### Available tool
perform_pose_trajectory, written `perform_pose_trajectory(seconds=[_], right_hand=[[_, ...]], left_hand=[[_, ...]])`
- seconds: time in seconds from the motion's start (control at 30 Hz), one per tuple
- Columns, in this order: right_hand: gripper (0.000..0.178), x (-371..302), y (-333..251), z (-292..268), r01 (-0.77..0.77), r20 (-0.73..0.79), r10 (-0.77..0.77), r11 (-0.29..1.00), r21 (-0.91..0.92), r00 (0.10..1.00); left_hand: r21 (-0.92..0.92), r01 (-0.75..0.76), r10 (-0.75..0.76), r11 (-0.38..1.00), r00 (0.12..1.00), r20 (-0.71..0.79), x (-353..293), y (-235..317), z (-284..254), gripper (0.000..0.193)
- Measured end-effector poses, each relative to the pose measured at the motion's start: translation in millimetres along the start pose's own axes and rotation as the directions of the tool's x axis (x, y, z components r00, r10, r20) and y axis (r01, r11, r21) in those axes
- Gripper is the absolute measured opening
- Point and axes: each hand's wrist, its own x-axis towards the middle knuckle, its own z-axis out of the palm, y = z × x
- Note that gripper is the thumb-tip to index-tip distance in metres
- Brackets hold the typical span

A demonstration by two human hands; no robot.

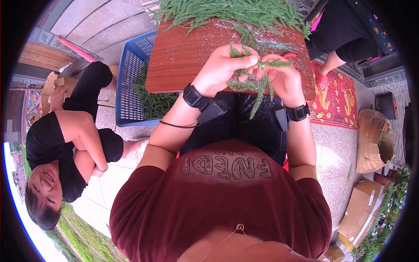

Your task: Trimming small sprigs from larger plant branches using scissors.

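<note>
My left hand (231, 67) and my right hand (283, 77) meet just over the near edge of a brown wooden table (183, 56). Between them is a green feathery leaf sprig (261, 85), its fronds spreading out and hanging down. The left thumb and fingers pinch it near its centre. My right fingers close on it from the other side, partly hidden by the leaves. Behind the hands, a large heap of similar green sprigs (231, 12) covers the far part of the table. A small red curved object (289, 55) shows beside the right fingers; its kind is unclear.
Left of the table stands a blue plastic basket (126, 105) holding more green sprigs. A person in black (61, 144) sits at the left; another person's dark-clothed leg (345, 39) is at the upper right. A red patterned mat (336, 98) and cardboard boxes (360, 209) lie right.
</note>
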Motion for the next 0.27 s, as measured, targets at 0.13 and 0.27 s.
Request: perform_pose_trajectory(seconds=[0.13, 0.27], right_hand=[[0.031, 2, 27, -18, -0.176, 0.096, 0.154, 0.943, 0.284, 0.983], [0.035, 0, 22, -15, -0.195, 0.234, 0.143, 0.956, 0.218, 0.962]], left_hand=[[0.094, -0.034, 0.025, 0.995, 0.995, 0.094, 0, 1, 0, 0.019], [0.227, -0.055, 0.033, 0.972, 0.995, 0.096, -3, 3, 0, 0.016]])
